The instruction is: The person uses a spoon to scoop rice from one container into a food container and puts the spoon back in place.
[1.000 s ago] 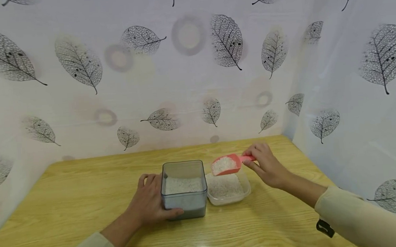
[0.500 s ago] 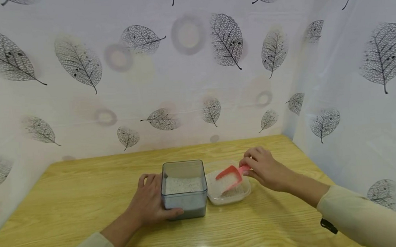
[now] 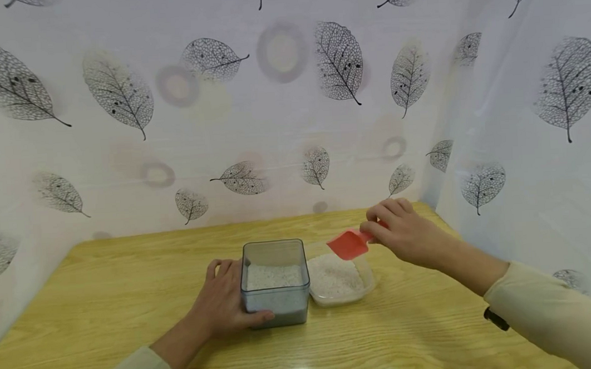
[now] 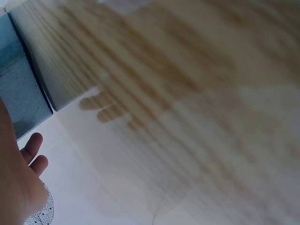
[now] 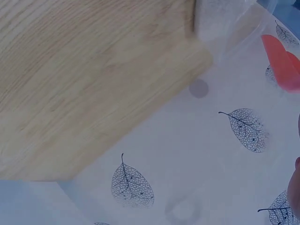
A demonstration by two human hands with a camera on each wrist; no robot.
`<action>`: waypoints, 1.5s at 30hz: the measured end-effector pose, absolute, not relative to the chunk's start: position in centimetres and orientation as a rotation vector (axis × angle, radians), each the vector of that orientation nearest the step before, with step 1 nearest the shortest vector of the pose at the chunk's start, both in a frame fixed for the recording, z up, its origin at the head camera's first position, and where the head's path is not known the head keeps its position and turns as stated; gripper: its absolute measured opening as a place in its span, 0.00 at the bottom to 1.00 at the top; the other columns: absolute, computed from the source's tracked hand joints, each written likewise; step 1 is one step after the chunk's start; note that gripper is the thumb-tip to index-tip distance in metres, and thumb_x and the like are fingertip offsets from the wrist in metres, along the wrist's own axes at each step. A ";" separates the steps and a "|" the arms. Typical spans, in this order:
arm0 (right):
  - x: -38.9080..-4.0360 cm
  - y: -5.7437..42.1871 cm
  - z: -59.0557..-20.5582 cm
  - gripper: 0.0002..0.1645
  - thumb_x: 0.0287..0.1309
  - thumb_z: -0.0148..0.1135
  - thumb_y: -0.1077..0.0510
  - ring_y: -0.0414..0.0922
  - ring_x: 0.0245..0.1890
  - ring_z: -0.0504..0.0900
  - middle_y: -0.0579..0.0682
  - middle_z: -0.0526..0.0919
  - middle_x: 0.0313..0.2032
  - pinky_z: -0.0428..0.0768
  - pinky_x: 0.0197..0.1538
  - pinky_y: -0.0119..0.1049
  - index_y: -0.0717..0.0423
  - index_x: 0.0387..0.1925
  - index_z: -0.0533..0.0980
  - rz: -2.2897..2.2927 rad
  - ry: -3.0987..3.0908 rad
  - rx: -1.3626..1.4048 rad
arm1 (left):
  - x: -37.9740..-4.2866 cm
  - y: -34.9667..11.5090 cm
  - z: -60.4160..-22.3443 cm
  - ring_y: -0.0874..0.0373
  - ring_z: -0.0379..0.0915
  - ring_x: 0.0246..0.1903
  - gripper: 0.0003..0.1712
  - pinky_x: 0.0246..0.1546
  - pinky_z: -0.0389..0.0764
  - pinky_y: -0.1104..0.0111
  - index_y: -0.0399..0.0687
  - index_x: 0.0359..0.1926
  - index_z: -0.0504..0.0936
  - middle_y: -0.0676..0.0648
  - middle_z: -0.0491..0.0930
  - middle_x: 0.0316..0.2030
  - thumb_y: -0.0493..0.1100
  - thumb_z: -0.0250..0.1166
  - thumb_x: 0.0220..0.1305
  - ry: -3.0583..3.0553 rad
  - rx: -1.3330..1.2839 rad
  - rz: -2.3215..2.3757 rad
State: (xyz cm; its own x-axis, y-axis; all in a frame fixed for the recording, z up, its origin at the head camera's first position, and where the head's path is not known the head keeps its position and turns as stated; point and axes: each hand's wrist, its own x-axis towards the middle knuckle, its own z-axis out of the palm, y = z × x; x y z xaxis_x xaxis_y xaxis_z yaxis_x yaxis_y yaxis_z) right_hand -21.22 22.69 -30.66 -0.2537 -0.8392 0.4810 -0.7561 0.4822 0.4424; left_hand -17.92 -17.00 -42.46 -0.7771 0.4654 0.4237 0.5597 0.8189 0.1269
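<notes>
A square, see-through grey-blue container, part filled with white rice, stands mid-table. My left hand holds its left side, thumb along the front; in the left wrist view part of that hand shows beside the container. Just to the right sits a low clear plastic box of white rice. My right hand pinches the handle of a red scoop, raised over this box with no rice visible in it. The scoop is also at the right edge of the right wrist view.
The wood-grain table extends to both sides of the containers. Behind it and at the right hangs a white sheet with a leaf print. A small black object shows under the right sleeve.
The scoop, full of rice a second ago, tipped down into the clear box and is now lifted again, with no rice showing. The right hand rose with it; the left hand stayed still.
</notes>
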 end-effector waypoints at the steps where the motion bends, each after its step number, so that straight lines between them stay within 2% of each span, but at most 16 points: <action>1: -21.3 22.5 -30.4 0.26 0.78 0.35 0.45 0.53 0.43 0.71 0.52 0.73 0.41 0.67 0.43 0.46 0.56 0.43 0.76 -0.150 -2.041 1.288 | -17.9 -17.0 -42.5 0.46 0.70 0.51 0.64 0.60 0.58 0.49 0.38 0.63 0.70 0.44 0.78 0.51 0.85 0.62 0.41 -2.628 -0.769 -0.346; 9: -21.2 19.1 -28.1 0.28 0.77 0.38 0.42 0.54 0.40 0.69 0.54 0.74 0.39 0.66 0.42 0.50 0.56 0.42 0.79 0.078 -2.032 1.141 | -18.0 -16.9 -42.5 0.46 0.70 0.51 0.64 0.60 0.58 0.49 0.38 0.63 0.70 0.44 0.78 0.52 0.85 0.61 0.41 -2.625 -0.772 -0.347; 16: -20.4 14.9 -27.2 0.29 0.75 0.35 0.40 0.51 0.43 0.67 0.51 0.73 0.40 0.64 0.42 0.47 0.54 0.43 0.78 0.081 -2.116 1.223 | -18.0 -16.9 -42.6 0.47 0.70 0.50 0.64 0.59 0.59 0.49 0.38 0.63 0.70 0.44 0.78 0.51 0.86 0.60 0.41 -2.606 -0.774 -0.336; 21: -20.1 12.4 -27.2 0.16 0.69 0.54 0.45 0.49 0.44 0.67 0.48 0.74 0.42 0.64 0.44 0.44 0.51 0.45 0.78 -0.018 -2.189 1.285 | -18.0 -17.0 -42.6 0.48 0.70 0.50 0.63 0.59 0.59 0.50 0.39 0.62 0.71 0.45 0.78 0.50 0.86 0.59 0.41 -2.605 -0.769 -0.342; 23: -20.1 11.6 -27.4 0.14 0.65 0.60 0.47 0.48 0.45 0.66 0.47 0.73 0.43 0.64 0.45 0.43 0.50 0.45 0.78 -0.075 -2.208 1.298 | -18.0 -17.0 -42.6 0.48 0.70 0.50 0.63 0.59 0.59 0.50 0.40 0.62 0.70 0.46 0.78 0.50 0.87 0.59 0.42 -2.611 -0.770 -0.347; 25: -20.0 10.8 -27.6 0.14 0.65 0.61 0.46 0.48 0.46 0.67 0.47 0.74 0.44 0.64 0.46 0.42 0.49 0.45 0.78 -0.140 -2.214 1.304 | -18.0 -16.9 -42.6 0.48 0.70 0.50 0.63 0.59 0.60 0.49 0.41 0.62 0.70 0.46 0.78 0.50 0.87 0.59 0.42 -2.615 -0.770 -0.346; 32: -20.0 8.5 -29.2 0.14 0.68 0.58 0.43 0.46 0.41 0.64 0.45 0.73 0.42 0.64 0.44 0.38 0.47 0.42 0.78 -0.448 -2.196 1.301 | -18.1 -16.8 -42.6 0.48 0.70 0.51 0.62 0.59 0.60 0.49 0.41 0.62 0.71 0.46 0.78 0.51 0.87 0.58 0.42 -2.635 -0.755 -0.324; 39: -19.8 6.6 -30.6 0.11 0.67 0.60 0.43 0.42 0.40 0.68 0.42 0.75 0.42 0.69 0.42 0.35 0.44 0.40 0.79 -0.662 -2.238 1.367 | -18.0 -16.6 -42.5 0.47 0.70 0.50 0.62 0.59 0.60 0.49 0.41 0.61 0.71 0.45 0.77 0.51 0.87 0.58 0.43 -2.642 -0.756 -0.317; 45: -19.9 5.7 -30.6 0.13 0.70 0.56 0.43 0.43 0.39 0.66 0.42 0.75 0.41 0.66 0.40 0.35 0.46 0.40 0.78 -0.707 -2.401 1.377 | -17.9 -16.7 -42.4 0.48 0.69 0.50 0.61 0.59 0.60 0.49 0.41 0.62 0.70 0.45 0.77 0.52 0.86 0.59 0.43 -2.647 -0.752 -0.317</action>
State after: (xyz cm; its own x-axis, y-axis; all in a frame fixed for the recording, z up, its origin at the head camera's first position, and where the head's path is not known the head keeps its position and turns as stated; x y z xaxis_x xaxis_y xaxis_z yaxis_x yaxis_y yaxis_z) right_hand -19.90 5.73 -30.62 -0.5043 -0.8635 0.0026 -0.7243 0.4246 0.5432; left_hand -17.90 -16.67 -42.37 -0.7895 0.4597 0.4066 0.5426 0.8324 0.1125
